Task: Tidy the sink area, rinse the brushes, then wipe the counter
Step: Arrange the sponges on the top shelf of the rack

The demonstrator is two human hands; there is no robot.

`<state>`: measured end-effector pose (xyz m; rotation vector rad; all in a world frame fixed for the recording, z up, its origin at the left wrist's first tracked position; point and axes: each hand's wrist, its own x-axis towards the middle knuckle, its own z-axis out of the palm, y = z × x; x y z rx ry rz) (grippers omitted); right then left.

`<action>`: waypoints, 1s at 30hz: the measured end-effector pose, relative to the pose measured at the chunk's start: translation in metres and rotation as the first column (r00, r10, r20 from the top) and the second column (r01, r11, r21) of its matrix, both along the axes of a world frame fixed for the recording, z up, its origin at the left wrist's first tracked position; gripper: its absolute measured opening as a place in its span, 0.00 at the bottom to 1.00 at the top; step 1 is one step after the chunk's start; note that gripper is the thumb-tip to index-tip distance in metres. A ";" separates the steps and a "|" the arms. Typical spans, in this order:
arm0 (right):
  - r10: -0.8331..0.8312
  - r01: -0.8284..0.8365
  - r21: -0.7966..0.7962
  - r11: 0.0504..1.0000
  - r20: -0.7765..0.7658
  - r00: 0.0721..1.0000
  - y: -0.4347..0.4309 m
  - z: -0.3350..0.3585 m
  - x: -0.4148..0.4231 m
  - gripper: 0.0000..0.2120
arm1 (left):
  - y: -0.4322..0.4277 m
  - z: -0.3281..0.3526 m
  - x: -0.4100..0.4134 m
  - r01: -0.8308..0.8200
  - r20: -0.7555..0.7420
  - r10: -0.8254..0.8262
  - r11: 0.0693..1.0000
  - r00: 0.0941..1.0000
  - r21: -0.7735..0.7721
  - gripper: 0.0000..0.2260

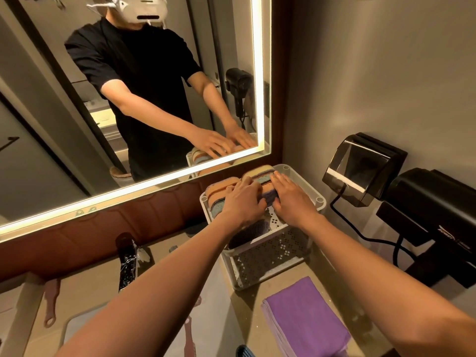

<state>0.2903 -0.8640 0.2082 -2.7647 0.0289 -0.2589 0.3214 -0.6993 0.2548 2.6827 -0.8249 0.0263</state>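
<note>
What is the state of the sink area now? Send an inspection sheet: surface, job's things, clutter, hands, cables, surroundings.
Surface: beige counter, glossy, carrying the items below.
Job's things: sponges stacked in the white basket; purple cloth folded in front of it; pink brush handle lying far left.
Clutter: glossy black item by the backsplash, kind unclear.
Hands: left hand and right hand both rest flat on the sponges.
Cables: black cord runs from the wall box to the hair dryer, passing right of the basket.
Surroundings: lit mirror behind; bare wall at right.
</note>
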 end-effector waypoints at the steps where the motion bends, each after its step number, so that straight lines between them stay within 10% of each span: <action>1: 0.004 -0.004 0.001 1.000 0.007 1.000 0.000 0.002 -0.001 0.32 | 0.002 0.001 0.002 -0.001 -0.019 0.001 1.000 1.000 -0.031 0.16; 30: 0.251 -0.211 -0.221 0.952 0.172 0.953 0.257 0.008 -0.044 0.27 | 0.249 -0.039 -0.039 -0.109 -0.006 0.113 0.937 0.994 -0.333 0.22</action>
